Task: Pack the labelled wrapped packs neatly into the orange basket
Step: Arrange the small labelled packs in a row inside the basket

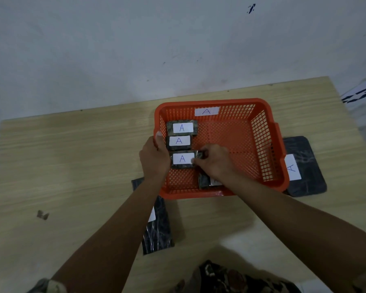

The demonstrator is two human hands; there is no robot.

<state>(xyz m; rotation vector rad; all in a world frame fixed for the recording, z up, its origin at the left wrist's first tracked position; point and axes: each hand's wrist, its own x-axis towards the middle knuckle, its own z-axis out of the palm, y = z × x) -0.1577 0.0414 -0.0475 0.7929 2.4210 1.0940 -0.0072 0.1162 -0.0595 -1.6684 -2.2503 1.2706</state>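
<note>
Two bare forearms, no sleeves reaching into view, no watch, ring or band on either wrist. Left hand (154,157) and right hand (215,160) uncovered, no gloves; short pale nail visible on the left thumb. At the bottom edge, a patch of dark clothing (237,279) printed with a mottled pattern of cream and brownish blotches, cut off by the frame

Likely a plain packing workspace: pale wood-grain laminate table (72,166) pushed against a bare, scuffed grey-white wall (114,49) behind it.
</note>
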